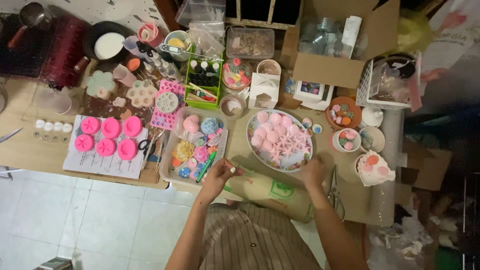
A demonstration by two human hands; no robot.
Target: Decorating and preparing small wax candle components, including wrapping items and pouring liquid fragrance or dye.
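Hands [220, 175] over cluttered craft table [30, 145].

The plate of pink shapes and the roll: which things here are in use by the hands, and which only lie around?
In use:
left hand, pinching a small white piece
right hand, at the rim of the plate
brown paper roll, under both hands

Lying about:
scissors
pink round moulds
green rack of small bottles
cardboard box

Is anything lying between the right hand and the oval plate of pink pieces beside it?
Nothing visible does. The right hand sits at the lower right rim of the oval plate, with only bare table between them. The scissors lie on its other side, away from the plate.
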